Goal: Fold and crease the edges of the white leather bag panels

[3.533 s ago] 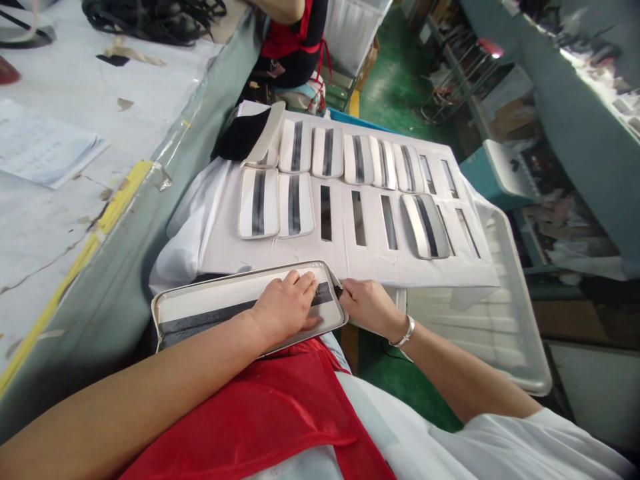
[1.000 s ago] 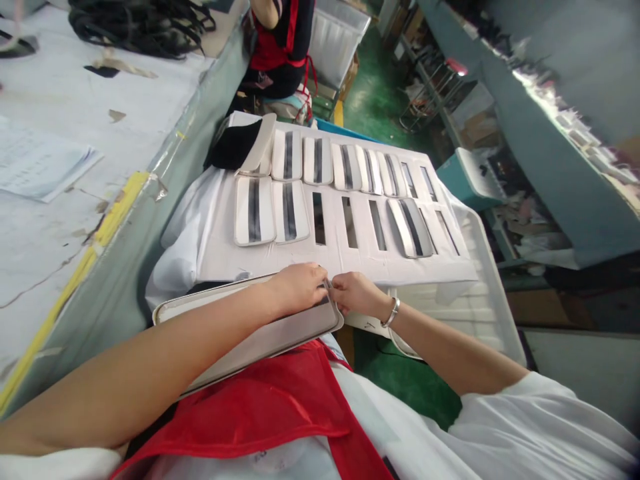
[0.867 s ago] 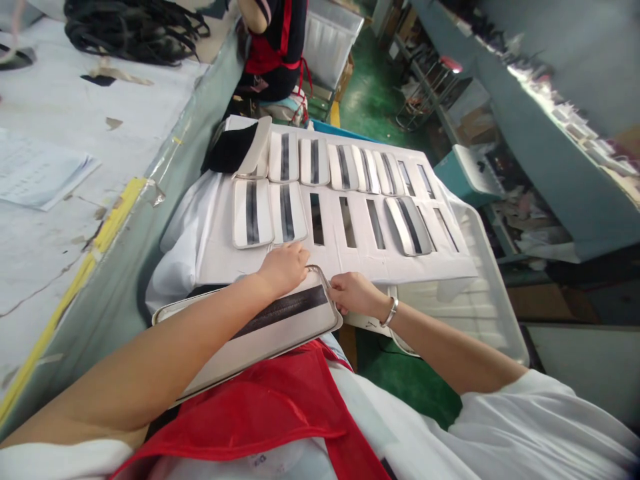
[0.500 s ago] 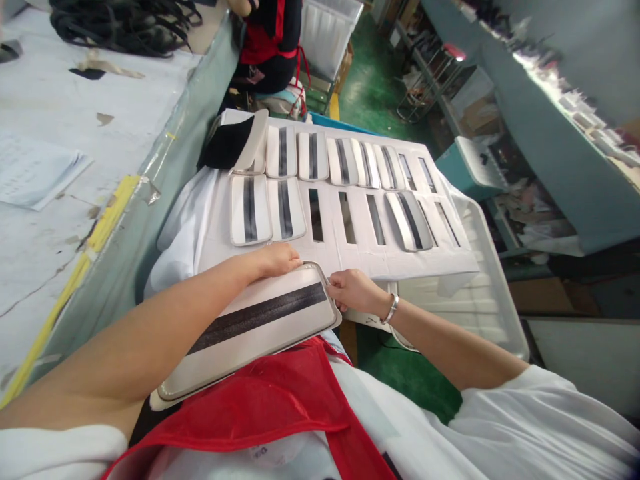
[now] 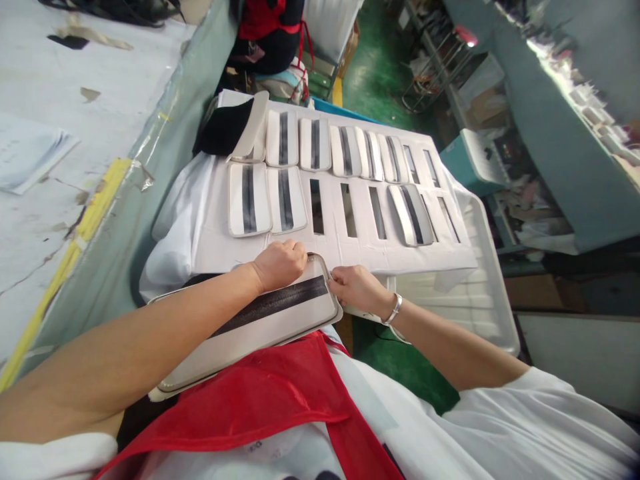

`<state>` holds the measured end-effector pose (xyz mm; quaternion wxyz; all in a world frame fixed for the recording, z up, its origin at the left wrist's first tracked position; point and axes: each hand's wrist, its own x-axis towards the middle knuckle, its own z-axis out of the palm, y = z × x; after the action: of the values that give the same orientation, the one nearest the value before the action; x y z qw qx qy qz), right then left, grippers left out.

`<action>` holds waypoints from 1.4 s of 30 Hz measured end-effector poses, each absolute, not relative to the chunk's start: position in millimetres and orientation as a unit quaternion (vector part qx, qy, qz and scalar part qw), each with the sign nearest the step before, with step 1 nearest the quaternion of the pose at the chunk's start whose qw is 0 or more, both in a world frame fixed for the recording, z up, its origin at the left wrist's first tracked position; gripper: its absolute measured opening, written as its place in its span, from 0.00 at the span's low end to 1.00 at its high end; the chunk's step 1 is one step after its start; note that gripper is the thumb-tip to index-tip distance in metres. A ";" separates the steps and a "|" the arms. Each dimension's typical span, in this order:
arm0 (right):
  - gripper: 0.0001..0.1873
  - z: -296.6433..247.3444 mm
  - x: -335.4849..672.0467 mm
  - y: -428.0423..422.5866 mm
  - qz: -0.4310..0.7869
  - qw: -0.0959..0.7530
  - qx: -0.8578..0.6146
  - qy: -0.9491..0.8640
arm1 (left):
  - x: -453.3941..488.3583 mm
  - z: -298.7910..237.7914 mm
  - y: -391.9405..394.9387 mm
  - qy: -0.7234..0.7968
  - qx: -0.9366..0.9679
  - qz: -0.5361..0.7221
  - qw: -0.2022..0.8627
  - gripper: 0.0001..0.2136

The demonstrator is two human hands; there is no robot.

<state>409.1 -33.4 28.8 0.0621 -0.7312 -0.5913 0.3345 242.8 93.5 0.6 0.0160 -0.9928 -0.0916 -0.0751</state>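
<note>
A pale rectangular panel (image 5: 280, 319) with rounded corners and a dark zipper strip along its length lies slanted across my lap. Its raised rim shows at the right end, while my left forearm covers part of the left half. My left hand (image 5: 281, 265) is closed at the panel's far edge, close to the far right corner, its fingertips hidden. At the right end, my right hand (image 5: 361, 291) pinches the rim between thumb and curled fingers. Just beyond both hands is a white board (image 5: 220, 250) with rectangular slots, bearing several smaller striped panels (image 5: 250, 200).
A black-and-cream piece (image 5: 227, 137) lies on the board's far left corner. To the left runs a worktable (image 5: 115, 80) with yellow tape along its edge. A white tray (image 5: 493, 287) sits under the board's right side. Another person (image 5: 267, 33) is at the back.
My left hand has curled into a tighter fist and risen slightly at the panel's far edge. My right hand stays at the right end. The view has shifted a little.
</note>
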 end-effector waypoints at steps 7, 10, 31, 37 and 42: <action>0.15 30.9 405.6 -33.0 0.334 0.060 -0.744 -0.575 | 243.9 -0.2 92.5 -0.087 -0.994 -0.062 0.003 0.14; 0.15 30.7 405.0 -35.1 0.342 0.072 -0.750 -0.561 | 241.8 -2.6 92.0 -0.082 -0.993 -0.083 0.006 0.14; 0.13 22.4 406.2 -41.7 0.362 0.099 -0.756 -0.536 | 242.2 -1.2 96.9 0.000 -0.998 -0.064 0.021 0.11; 0.16 19.7 413.2 -40.8 0.485 0.163 -0.742 -0.432 | 240.1 -4.0 97.6 -0.013 -0.997 -0.067 0.023 0.12; 0.18 24.9 415.3 -35.8 0.557 0.171 -0.738 -0.339 | 239.7 -4.8 97.4 -0.019 -0.997 -0.065 0.023 0.11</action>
<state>415.3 -35.8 24.9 0.1713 -0.7384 -0.3388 0.5573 239.7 97.4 -4.8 0.0227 -0.9975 -0.0191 -0.0647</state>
